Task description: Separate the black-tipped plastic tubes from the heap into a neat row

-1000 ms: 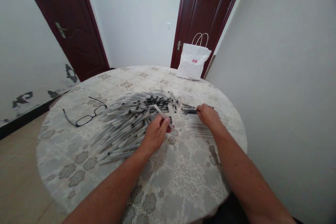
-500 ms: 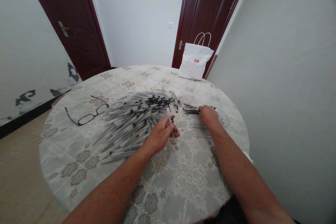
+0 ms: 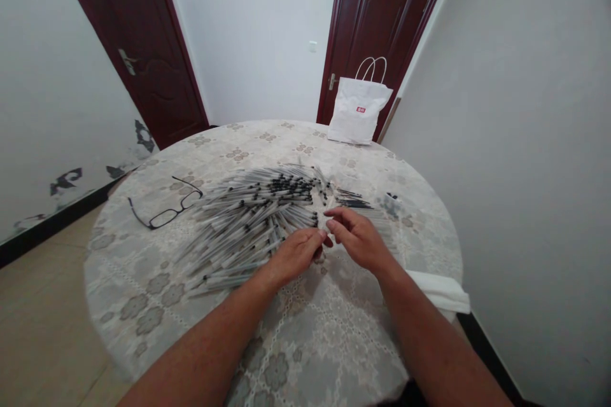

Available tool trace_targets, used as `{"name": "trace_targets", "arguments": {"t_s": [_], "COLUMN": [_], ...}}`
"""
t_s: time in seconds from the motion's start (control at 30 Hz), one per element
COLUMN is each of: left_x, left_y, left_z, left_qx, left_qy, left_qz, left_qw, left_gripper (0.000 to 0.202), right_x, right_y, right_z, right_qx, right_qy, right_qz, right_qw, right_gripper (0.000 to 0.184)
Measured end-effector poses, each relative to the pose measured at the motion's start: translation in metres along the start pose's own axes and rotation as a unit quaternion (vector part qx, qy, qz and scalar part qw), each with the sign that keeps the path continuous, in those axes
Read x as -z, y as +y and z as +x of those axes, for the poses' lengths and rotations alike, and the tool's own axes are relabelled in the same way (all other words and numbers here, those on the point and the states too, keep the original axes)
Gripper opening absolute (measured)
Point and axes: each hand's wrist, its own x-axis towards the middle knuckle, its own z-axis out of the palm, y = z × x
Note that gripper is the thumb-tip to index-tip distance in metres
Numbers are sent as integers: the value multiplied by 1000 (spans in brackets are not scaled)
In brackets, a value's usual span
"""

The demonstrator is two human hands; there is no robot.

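My left hand (image 3: 301,249) is closed in front of the pile, its thumb and fingers curled together; what lies in its grip is hidden. Close beside it on the right, my right hand (image 3: 357,236) has thumb and fingertips drawn into a pinch, and anything in it is too small to make out. A broad pile of slim clear plastic tubes with black tips (image 3: 238,222) spreads to the left of both hands. Thin black rods (image 3: 354,202) lie beyond my right hand, and a row of clear tubes (image 3: 386,227) is partly covered by it.
Eyeglasses (image 3: 165,216) rest at the left of the round, cloth-covered table (image 3: 281,362). A white paper bag (image 3: 359,113) stands at the back right. Small dark pieces (image 3: 392,197) lie on the right side, and a folded white cloth (image 3: 442,292) is at the right edge.
My right hand has come left from the black rods to meet my left hand. A pale tube seen in my left hand before is now hidden. The view has shifted slightly.
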Motion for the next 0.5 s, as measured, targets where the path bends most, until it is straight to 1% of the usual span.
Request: {"name": "trace_targets", "arguments": {"t_s": [0.07, 0.13, 0.23, 0.4, 0.43, 0.5], "left_x": [0, 0, 0, -1, -1, -1], "left_y": [1, 2, 2, 2, 2, 3], "left_z": [0, 0, 1, 0, 0, 1], "left_qx": [-13, -26, -47, -49, -48, -45], "left_qy": [15, 37, 58, 55, 56, 63], "left_qz": [48, 87, 125, 146, 150, 158], "left_qw": [999, 995, 989, 987, 986, 984], "left_gripper": [48, 47, 47, 47, 47, 48], "right_x": [-6, -7, -6, -4, -4, -5], "right_y": [-5, -8, -8, -4, -4, -6], "right_z": [-1, -2, -1, 0, 0, -1], "right_qx": [15, 1, -26, -43, -42, -13], "right_qy": [8, 14, 5, -39, -39, -11], "right_qz": [-26, -35, -16, 45, 43, -5], "right_qw": [1000, 999, 1000, 997, 997, 1000], "right_gripper": [20, 20, 19, 22, 22, 19]}}
